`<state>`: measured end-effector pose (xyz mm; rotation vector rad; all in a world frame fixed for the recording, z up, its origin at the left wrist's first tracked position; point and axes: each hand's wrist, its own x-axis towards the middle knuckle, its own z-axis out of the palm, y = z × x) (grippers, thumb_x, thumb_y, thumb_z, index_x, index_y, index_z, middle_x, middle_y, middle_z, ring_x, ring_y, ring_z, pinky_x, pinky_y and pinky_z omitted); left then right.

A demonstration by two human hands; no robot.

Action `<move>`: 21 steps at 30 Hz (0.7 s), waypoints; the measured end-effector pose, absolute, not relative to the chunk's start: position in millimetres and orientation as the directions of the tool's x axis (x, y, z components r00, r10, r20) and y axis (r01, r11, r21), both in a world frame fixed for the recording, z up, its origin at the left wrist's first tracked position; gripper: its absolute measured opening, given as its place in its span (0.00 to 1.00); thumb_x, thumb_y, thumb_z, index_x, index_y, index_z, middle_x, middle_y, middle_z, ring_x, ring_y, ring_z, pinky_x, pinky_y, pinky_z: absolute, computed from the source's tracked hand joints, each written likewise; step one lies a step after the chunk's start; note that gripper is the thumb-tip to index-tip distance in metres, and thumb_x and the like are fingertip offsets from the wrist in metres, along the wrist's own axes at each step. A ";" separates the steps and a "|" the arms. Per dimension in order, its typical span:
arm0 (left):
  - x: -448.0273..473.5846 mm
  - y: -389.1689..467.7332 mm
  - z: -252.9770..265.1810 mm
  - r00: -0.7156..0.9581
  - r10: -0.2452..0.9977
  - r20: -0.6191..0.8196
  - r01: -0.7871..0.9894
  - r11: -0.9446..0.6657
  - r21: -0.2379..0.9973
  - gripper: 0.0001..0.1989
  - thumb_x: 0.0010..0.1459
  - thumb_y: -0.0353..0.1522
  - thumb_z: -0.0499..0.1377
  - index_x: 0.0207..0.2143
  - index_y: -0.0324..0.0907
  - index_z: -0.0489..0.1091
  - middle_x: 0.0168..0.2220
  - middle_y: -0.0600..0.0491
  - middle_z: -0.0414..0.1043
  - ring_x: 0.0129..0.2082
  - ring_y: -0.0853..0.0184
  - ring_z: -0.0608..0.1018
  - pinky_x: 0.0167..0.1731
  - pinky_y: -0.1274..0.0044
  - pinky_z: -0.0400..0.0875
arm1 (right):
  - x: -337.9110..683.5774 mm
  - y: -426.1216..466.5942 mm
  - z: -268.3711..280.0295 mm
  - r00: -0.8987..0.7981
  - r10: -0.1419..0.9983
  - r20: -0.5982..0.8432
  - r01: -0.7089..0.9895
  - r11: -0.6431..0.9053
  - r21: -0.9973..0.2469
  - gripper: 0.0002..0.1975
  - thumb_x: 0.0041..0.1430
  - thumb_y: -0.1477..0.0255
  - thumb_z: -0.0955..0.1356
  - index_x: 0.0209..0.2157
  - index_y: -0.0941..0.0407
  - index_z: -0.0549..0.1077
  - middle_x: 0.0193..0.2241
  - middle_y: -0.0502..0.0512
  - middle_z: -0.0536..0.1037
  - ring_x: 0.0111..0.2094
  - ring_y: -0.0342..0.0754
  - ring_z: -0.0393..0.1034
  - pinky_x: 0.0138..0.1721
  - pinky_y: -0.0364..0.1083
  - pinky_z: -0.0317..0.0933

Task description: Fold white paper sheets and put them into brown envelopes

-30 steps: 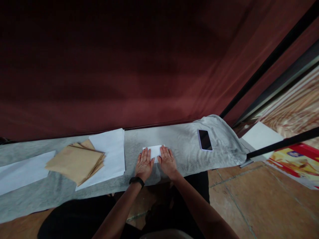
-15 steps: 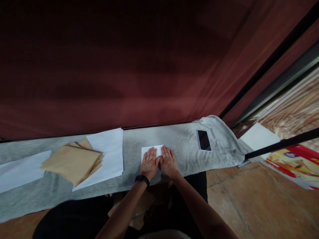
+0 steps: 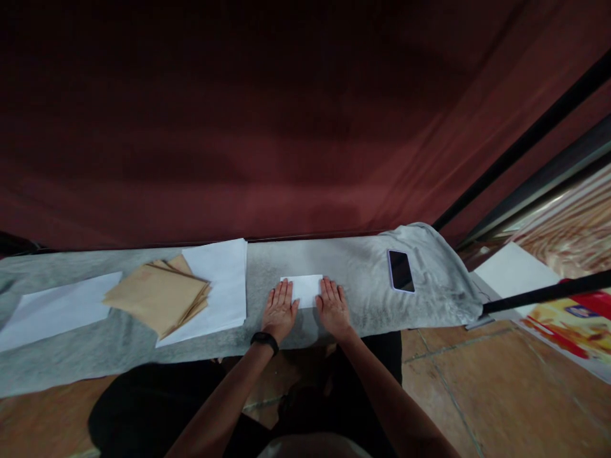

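A small folded piece of white paper (image 3: 306, 291) lies flat on the grey cloth in front of me. Over its left edge rests my left hand (image 3: 279, 312), palm down with the fingers stretched out; a black band circles that wrist. My right hand (image 3: 333, 308) lies flat at the paper's right edge, its fingers also extended. Neither hand grips anything. The middle of the paper shows between the two hands, while its side edges are partly covered by fingers.
Brown envelopes (image 3: 157, 294) overlap a stack of white sheets (image 3: 222, 280) to the left, with another white sheet (image 3: 62, 308) farther left. A phone (image 3: 401, 271) lies right on the grey cloth (image 3: 363, 280). Dark red fabric (image 3: 286, 159) hangs behind; a black pole (image 3: 544, 294) crosses at right.
My hands have slid apart, from nearly touching over the paper's middle to its left and right edges, uncovering its centre. The view has shifted slightly to the left.
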<state>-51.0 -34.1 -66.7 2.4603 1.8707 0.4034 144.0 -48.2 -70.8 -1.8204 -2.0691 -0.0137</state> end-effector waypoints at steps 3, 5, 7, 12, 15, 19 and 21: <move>-48.5 -36.2 -58.2 0.256 0.946 0.199 0.944 -0.288 0.159 0.31 0.71 0.39 0.43 0.71 0.34 0.51 0.72 0.40 0.52 0.73 0.55 0.54 0.70 0.57 0.49 | 143.7 -49.1 -69.5 -0.069 0.953 0.294 0.957 0.147 -0.251 0.28 0.73 0.70 0.57 0.70 0.62 0.56 0.69 0.64 0.62 0.69 0.57 0.55 0.69 0.60 0.47; -46.3 -37.6 -51.5 0.291 0.936 0.197 0.936 -0.321 0.144 0.30 0.71 0.36 0.43 0.71 0.35 0.51 0.72 0.42 0.51 0.73 0.56 0.53 0.71 0.57 0.46 | 138.4 -48.9 -67.5 -0.056 0.953 0.299 0.955 0.138 -0.262 0.27 0.72 0.73 0.56 0.70 0.65 0.57 0.68 0.66 0.62 0.69 0.58 0.55 0.68 0.61 0.48; -44.5 -39.0 -46.7 0.363 0.914 0.181 0.912 -0.389 0.131 0.29 0.70 0.34 0.44 0.71 0.37 0.52 0.73 0.46 0.51 0.73 0.58 0.52 0.72 0.58 0.46 | 129.1 -48.1 -65.3 -0.104 0.951 0.291 0.944 0.186 -0.271 0.27 0.71 0.75 0.56 0.69 0.66 0.59 0.68 0.67 0.62 0.69 0.56 0.55 0.68 0.59 0.49; -45.9 -43.2 -48.5 0.485 0.862 0.148 0.851 -0.505 0.146 0.30 0.67 0.29 0.47 0.71 0.37 0.54 0.72 0.46 0.55 0.73 0.59 0.55 0.72 0.61 0.47 | 107.4 -46.0 -64.3 -0.290 0.927 0.239 0.893 0.352 -0.279 0.25 0.73 0.72 0.56 0.68 0.64 0.61 0.68 0.65 0.63 0.69 0.51 0.55 0.69 0.55 0.50; -47.5 -44.3 -51.5 0.483 0.861 0.158 0.848 -0.505 0.158 0.30 0.67 0.29 0.48 0.71 0.38 0.54 0.71 0.45 0.55 0.72 0.58 0.56 0.71 0.61 0.48 | 107.2 -45.6 -66.1 -0.267 0.933 0.240 0.906 0.328 -0.266 0.27 0.74 0.68 0.57 0.69 0.64 0.59 0.68 0.67 0.63 0.70 0.53 0.55 0.68 0.57 0.50; -49.7 -45.5 -50.1 0.491 0.853 0.176 0.839 -0.517 0.168 0.29 0.69 0.33 0.47 0.71 0.38 0.53 0.72 0.44 0.53 0.73 0.57 0.54 0.70 0.59 0.49 | 118.4 -46.0 -68.1 -0.236 0.936 0.262 0.926 0.298 -0.231 0.28 0.74 0.67 0.58 0.70 0.63 0.56 0.69 0.66 0.61 0.70 0.56 0.54 0.68 0.59 0.49; -53.7 -47.8 -49.6 0.487 0.856 0.172 0.840 -0.514 0.175 0.30 0.70 0.38 0.47 0.71 0.36 0.53 0.72 0.42 0.52 0.73 0.56 0.54 0.70 0.59 0.50 | 124.8 -46.3 -69.0 -0.218 0.938 0.269 0.935 0.280 -0.220 0.29 0.74 0.67 0.57 0.71 0.63 0.55 0.69 0.66 0.60 0.70 0.57 0.54 0.68 0.59 0.48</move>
